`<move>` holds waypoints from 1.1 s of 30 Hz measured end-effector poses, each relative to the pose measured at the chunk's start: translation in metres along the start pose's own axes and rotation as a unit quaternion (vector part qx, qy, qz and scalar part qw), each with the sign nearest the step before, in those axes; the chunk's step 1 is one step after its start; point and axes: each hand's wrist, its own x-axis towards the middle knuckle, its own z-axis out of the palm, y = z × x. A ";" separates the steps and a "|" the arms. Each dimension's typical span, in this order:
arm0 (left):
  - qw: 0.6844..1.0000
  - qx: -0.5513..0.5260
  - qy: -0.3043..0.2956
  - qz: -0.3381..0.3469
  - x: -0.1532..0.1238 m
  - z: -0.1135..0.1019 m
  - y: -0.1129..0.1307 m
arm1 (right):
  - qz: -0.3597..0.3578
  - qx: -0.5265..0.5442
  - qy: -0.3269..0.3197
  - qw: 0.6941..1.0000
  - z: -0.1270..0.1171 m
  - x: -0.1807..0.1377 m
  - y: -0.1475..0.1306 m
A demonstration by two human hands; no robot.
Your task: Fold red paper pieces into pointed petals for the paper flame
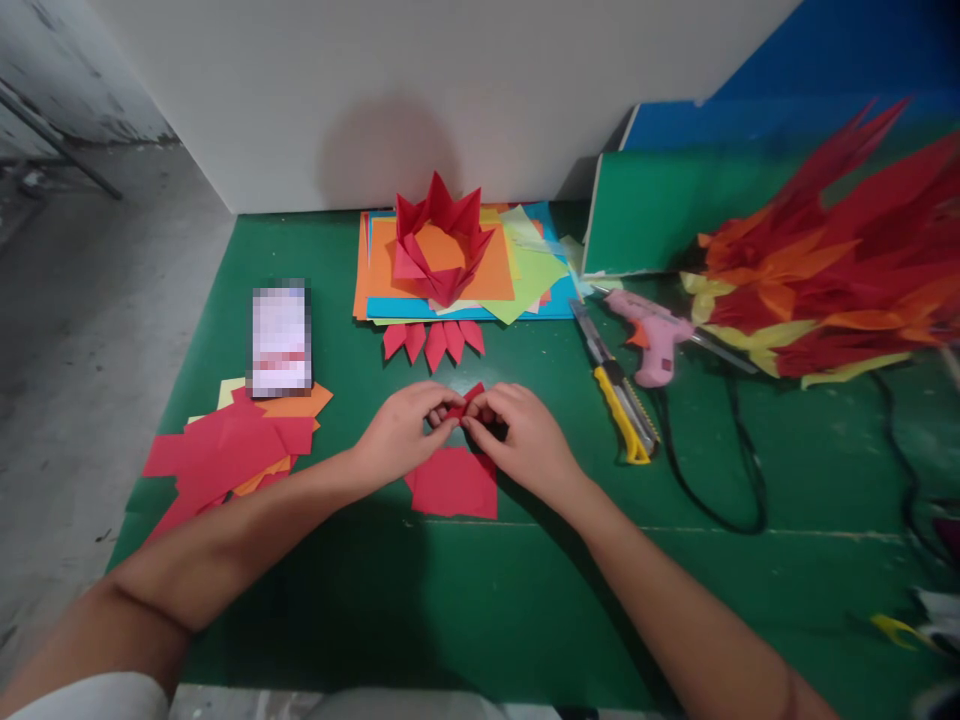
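Note:
My left hand (405, 428) and my right hand (517, 435) meet over the green table (525, 600), and both pinch a small folded piece of red paper (463, 403) between their fingertips. A flat red paper sheet (455, 485) lies right below the hands. Beyond them, several folded red petals (433, 342) lie in a row. A red folded paper crown-shaped flower (439, 245) stands on a stack of coloured paper sheets (525, 275).
A phone (280, 340) and scattered red and orange paper scraps (232, 450) lie at the left. At the right are a yellow utility knife (619, 400), a pink glue gun (652, 335) with a black cord (712, 500), and a large red, orange and yellow paper piece (832, 270).

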 end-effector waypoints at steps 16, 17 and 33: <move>0.996 0.067 0.012 0.063 -0.003 -0.001 -0.001 | -0.140 -0.045 -0.036 0.989 -0.014 -0.010 0.006; 0.991 0.099 0.025 0.089 -0.005 -0.002 -0.001 | -0.140 -0.052 -0.037 0.988 -0.015 -0.010 0.004; 0.895 0.387 -0.026 0.222 -0.030 0.003 0.003 | -0.175 -0.109 -0.024 0.978 -0.016 -0.012 0.001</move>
